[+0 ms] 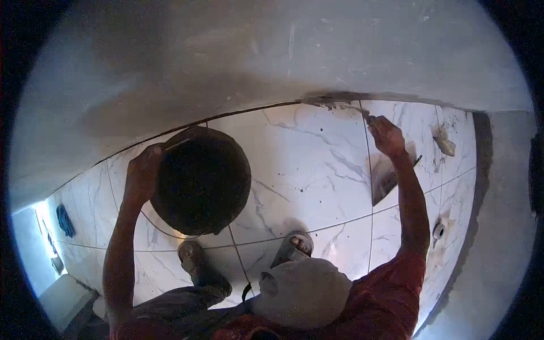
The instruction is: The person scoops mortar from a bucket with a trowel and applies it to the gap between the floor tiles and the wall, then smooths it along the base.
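Observation:
A round dark bucket [201,184] stands on the marbled white floor tiles [317,164], left of the middle. My left hand [143,173] is closed on its upper left rim, by a thin handle or stick lying over the edge. Its inside is too dark to make out. My right hand [388,136] is closed round the handle of a small tool [371,119], whose end lies near the foot of the wall. Dark wet mortar [340,97] runs along the joint between wall and floor there.
The grey wall [255,51] curves across the top. Right of my right hand lie a crumpled scrap [446,144] and a round drain fitting [440,229]. A dark board-like piece [385,181] is beside my right forearm. A blue cloth or coil [65,220] lies far left.

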